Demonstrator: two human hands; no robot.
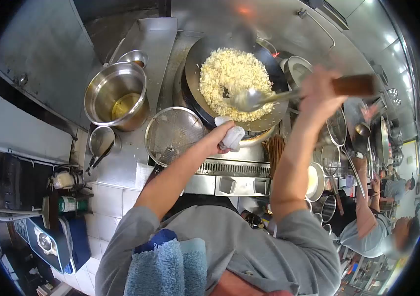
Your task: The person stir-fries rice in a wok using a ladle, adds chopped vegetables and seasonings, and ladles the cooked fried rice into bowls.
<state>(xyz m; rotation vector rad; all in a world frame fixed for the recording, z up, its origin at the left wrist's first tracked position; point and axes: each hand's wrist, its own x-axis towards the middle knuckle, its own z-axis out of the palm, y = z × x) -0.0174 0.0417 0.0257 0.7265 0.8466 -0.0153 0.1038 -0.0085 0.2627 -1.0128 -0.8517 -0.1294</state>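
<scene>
Fried rice [234,74], pale yellow with bits of egg, fills the middle of a dark wok [269,64] on the stove. My left hand [224,137] is closed round a folded white cloth [233,139] at the wok's near edge; the cloth hides the part of the rim or handle under it. In my right hand [319,91], blurred by motion, is a wok ladle [249,100] with a wooden handle [355,86]. The ladle's bowl rests low over the near side of the rice, touching it.
Left of the wok stand a steel pot [116,96] with yellow liquid, a round mesh strainer [174,133] and a small strainer [102,141]. A bamboo brush [273,150] is at the stove's front right. Co-workers [372,227] stand at the right among pans.
</scene>
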